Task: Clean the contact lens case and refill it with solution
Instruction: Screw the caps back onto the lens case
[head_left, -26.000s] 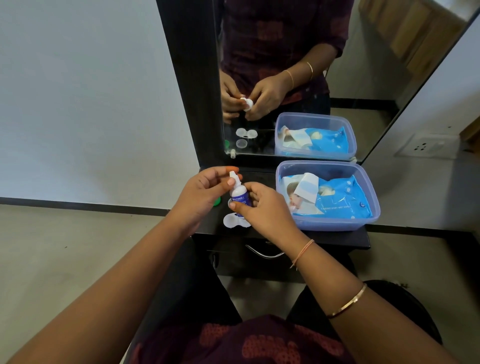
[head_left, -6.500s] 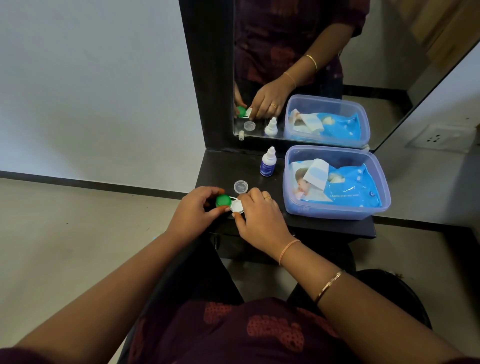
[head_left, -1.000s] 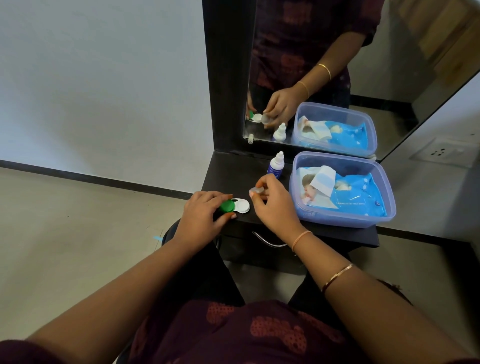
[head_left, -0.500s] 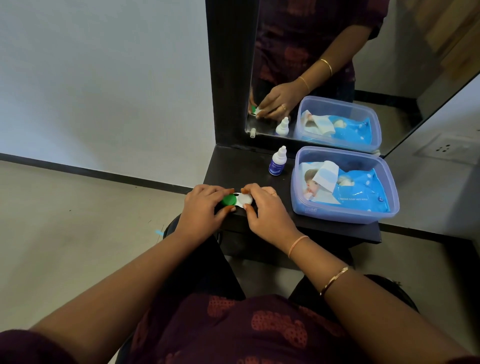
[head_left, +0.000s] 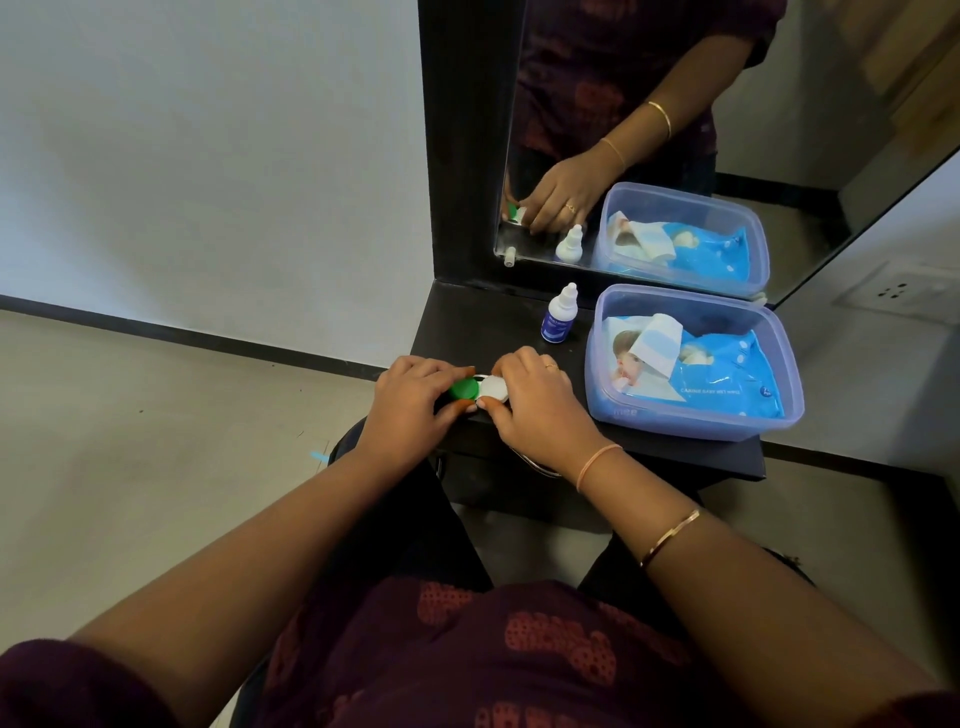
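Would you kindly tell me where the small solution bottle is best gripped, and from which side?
I'd pinch the solution bottle round its blue-labelled body, coming from the left: it stands upright, the tub crowds its right and the mirror backs it.

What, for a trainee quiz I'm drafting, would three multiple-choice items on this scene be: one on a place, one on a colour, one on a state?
1. Where does the solution bottle stand? A) in the tub B) on the shelf beside the tub C) in a hand
2. What colour is the cap that the left hand holds? A) red B) green C) yellow
3. What is the right hand doing? A) hanging idle B) lifting the bottle C) gripping the white cap
Answers: 1 B, it stands upright on the shelf, left of the tub; 2 B, the green cap shows between the fingers; 3 C, its fingers curl round the white cap.
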